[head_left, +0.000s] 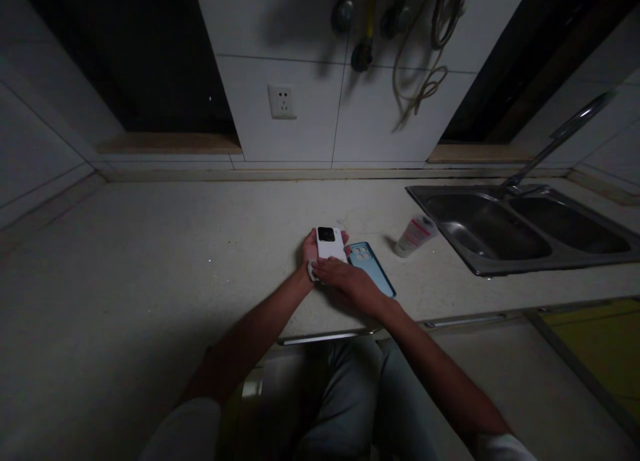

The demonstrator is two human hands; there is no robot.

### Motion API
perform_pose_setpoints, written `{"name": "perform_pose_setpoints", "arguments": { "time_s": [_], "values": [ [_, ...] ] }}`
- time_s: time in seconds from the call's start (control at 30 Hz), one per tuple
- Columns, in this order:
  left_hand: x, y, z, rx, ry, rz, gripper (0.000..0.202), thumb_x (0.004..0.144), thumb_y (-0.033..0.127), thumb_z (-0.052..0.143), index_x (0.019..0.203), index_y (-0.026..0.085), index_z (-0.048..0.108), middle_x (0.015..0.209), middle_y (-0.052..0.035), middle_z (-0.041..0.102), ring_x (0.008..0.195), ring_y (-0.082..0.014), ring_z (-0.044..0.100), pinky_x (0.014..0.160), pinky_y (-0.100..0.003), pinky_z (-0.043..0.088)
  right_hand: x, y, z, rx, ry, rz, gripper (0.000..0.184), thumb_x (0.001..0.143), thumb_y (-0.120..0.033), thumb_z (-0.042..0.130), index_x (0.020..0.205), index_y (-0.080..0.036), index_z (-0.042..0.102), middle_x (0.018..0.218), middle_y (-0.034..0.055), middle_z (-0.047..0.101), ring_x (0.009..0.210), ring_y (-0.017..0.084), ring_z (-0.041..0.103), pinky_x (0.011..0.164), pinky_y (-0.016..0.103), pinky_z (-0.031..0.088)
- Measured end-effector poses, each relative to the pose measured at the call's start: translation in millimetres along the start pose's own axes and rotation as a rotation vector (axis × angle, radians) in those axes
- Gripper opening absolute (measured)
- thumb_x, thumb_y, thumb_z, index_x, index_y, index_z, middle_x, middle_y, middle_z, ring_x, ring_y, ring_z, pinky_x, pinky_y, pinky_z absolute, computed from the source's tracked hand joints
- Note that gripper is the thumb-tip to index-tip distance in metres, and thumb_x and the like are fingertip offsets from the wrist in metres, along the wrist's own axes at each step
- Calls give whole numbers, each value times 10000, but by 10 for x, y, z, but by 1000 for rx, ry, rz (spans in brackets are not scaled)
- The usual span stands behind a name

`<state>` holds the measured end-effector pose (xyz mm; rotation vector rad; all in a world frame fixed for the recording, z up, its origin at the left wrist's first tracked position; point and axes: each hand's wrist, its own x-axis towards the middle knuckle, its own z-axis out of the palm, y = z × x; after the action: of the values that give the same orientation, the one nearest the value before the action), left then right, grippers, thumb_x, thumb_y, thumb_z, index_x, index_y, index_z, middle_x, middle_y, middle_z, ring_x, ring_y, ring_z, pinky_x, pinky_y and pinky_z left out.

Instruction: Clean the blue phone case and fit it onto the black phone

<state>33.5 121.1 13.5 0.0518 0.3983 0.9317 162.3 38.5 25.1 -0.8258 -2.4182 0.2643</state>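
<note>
A white phone rests back side up in my left hand, whose fingers wrap around it from beneath. The black camera block is at the phone's far end. Across the lower part of the phone lies my right hand, fingers together and pressed down. A small pale, cloth-like piece shows under the right fingertips, by my left wrist; most of it is hidden. Just right of the phone, a light blue phone case with several camera holes lies on the counter, partly covered by my right hand.
A whitish tube with red print stands tilted on the pale counter. Right of it is a double steel sink with a tap. Pipes, a looped cord and a socket are on the tiled wall.
</note>
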Motion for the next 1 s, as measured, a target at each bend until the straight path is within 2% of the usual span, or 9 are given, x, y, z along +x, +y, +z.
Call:
{"name": "perform_pose_setpoints", "arguments": {
  "time_s": [0.13,0.2,0.33,0.47,0.57,0.67,0.8,1.0],
  "values": [
    [56,16,-15,5,36,25,575,929,462,387,1198,32,658,953,-209,745,943,-333,723,887,-480,551,210,305,-111,-23,6,97,596,808,26,582,1340,-234,646,1406,82,625,1281,267,621,1073,452,539],
    [75,27,-21,13,50,41,570,936,460,391,1171,21,670,924,-205,742,894,-314,727,876,-449,556,247,378,-121,-29,17,137,592,804,30,572,1333,-222,655,1402,83,623,1259,287,637,1050,461,558],
    [89,76,-47,18,72,123,524,957,489,411,1115,70,683,871,-168,736,823,-282,721,823,-419,563,155,265,-75,-7,39,127,611,841,12,532,1390,-245,608,1431,64,598,1300,263,603,1078,457,541],
    [69,139,-74,36,78,154,531,969,531,371,1005,106,687,826,-152,724,737,-260,698,709,-384,560,-30,17,-27,13,62,-6,638,892,7,484,1474,-253,506,1488,66,550,1378,202,524,1123,429,500],
    [50,148,-71,63,58,182,519,965,537,354,926,139,685,829,-148,719,725,-263,691,672,-378,547,-147,-58,-7,-26,98,-53,593,934,-31,517,1475,-271,499,1476,77,564,1387,199,513,1129,436,489],
    [44,126,-49,40,42,228,463,962,499,355,882,178,679,862,-137,720,770,-270,694,692,-386,540,-255,-8,-12,-64,151,-38,536,946,-69,565,1436,-286,545,1441,86,599,1350,220,555,1113,454,502],
    [45,108,-28,25,36,209,458,958,493,345,874,188,676,856,-138,708,714,-259,667,659,-377,521,-345,115,-53,-80,225,-29,448,966,-95,566,1383,-255,600,1383,120,646,1292,226,611,1041,424,566],
    [17,134,-35,40,41,200,446,946,521,365,946,210,684,886,-124,704,677,-245,643,668,-392,516,-187,164,-67,-134,269,-21,307,954,-131,602,1223,-239,701,1207,121,745,1130,233,714,921,388,623]
  ]
}}
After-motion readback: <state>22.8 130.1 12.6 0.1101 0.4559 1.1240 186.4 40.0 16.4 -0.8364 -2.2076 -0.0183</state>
